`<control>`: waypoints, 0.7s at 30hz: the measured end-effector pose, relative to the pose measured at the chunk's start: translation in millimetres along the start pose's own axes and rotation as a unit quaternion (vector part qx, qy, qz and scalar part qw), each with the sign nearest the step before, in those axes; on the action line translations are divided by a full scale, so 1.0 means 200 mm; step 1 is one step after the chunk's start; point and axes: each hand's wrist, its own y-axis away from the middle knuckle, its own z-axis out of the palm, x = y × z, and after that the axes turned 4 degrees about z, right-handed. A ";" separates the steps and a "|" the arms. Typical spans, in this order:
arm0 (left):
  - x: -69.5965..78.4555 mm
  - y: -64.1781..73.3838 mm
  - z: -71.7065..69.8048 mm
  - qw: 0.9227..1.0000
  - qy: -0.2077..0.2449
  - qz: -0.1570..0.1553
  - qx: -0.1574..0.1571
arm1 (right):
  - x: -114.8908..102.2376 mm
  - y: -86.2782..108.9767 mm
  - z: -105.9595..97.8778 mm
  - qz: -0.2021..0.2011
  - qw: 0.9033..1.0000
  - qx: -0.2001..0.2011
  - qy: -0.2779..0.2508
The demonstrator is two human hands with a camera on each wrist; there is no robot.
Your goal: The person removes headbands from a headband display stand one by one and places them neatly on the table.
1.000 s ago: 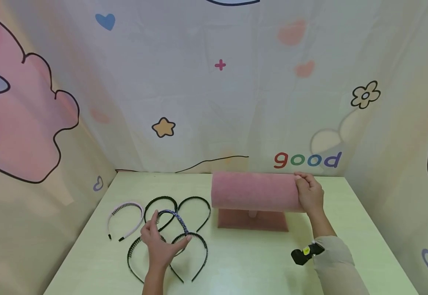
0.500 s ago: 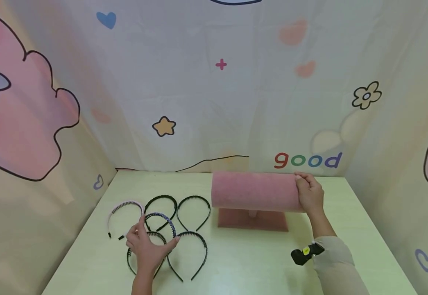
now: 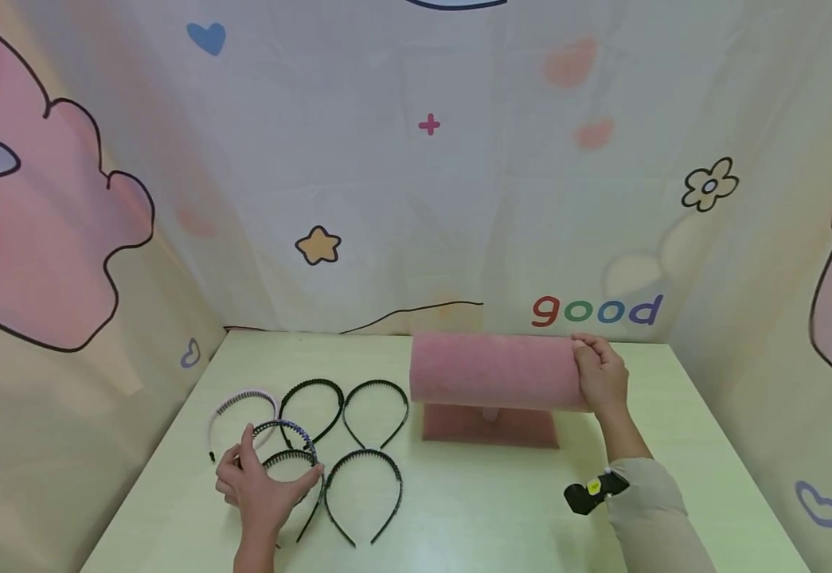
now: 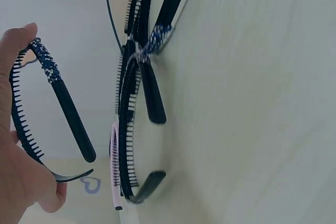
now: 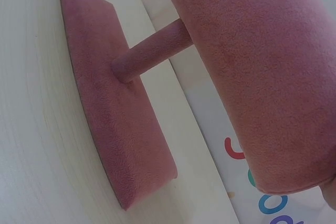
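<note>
My left hand holds a blue speckled headband by its two sides, thumb on one side and fingers on the other. In the left wrist view this headband is raised off the table, its inner comb teeth and dark ends showing. Beneath and around it lie other headbands: a dark one partly hidden by the hand, and a pale lilac one just behind. On the right, my right hand grips the right end of a pink plush cylinder stand. Its flat base rests on the table.
Three more dark headbands lie nearby: one at the back, one beside the stand, one at the front. The pale table meets a printed curtain at its back and sides.
My left hand has moved left with the blue speckled headband, from above the front dark headbands toward the lilac one. The right hand stays on the stand.
</note>
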 end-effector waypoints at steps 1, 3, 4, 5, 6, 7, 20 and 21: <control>-0.01 0.00 -0.01 1.000 0.000 -0.003 0.000 | 0.00 0.00 0.00 0.001 1.000 -0.001 0.000; -0.02 -0.01 -0.03 1.000 -0.005 -0.010 0.000 | 0.00 0.01 0.00 0.000 1.000 -0.003 0.002; -0.03 -0.01 -0.04 1.000 -0.010 -0.012 0.000 | 0.01 0.01 0.00 0.001 1.000 -0.004 0.003; -0.03 -0.01 -0.05 1.000 -0.015 -0.015 0.000 | 0.01 0.01 -0.01 0.001 1.000 -0.004 0.004; -0.04 -0.01 -0.05 1.000 -0.018 -0.018 -0.001 | 0.01 0.02 -0.01 0.003 1.000 -0.004 0.005; -0.05 -0.01 -0.06 1.000 -0.023 -0.020 0.000 | 0.01 0.02 -0.01 0.004 1.000 -0.003 0.005; -0.15 -0.04 -0.13 0.998 -0.043 -0.043 0.012 | 0.00 0.01 0.00 -0.024 1.000 0.010 0.002; -0.16 -0.04 -0.13 0.998 -0.045 -0.044 0.013 | -0.01 0.01 0.00 -0.025 1.000 0.010 0.001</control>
